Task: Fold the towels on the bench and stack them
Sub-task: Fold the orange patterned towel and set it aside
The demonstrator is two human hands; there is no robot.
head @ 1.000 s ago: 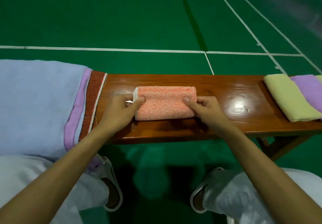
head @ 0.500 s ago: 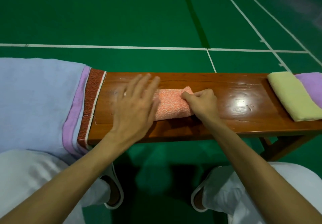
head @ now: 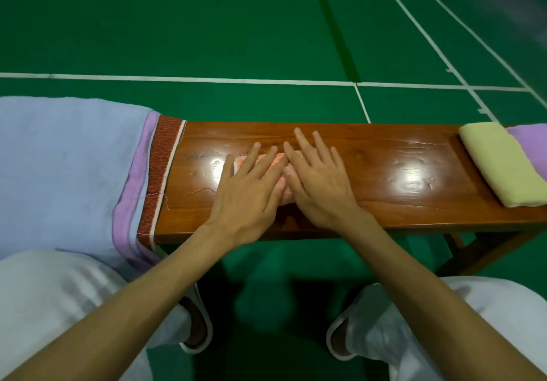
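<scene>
the folded orange towel [head: 287, 196] lay at the middle of the bench [head: 384, 155], almost wholly covered by both hands. the left hand [head: 251, 185] and the right hand [head: 319, 185] rested flat on it side by side, fingers straight and spread, pressing and grasping nothing. at the bench's right end lay a folded yellow towel [head: 500, 164], a purple towel [head: 532, 143] touching it. over the bench's left end hung a blue towel [head: 68, 167] on a red-brown towel [head: 161, 167].
</scene>
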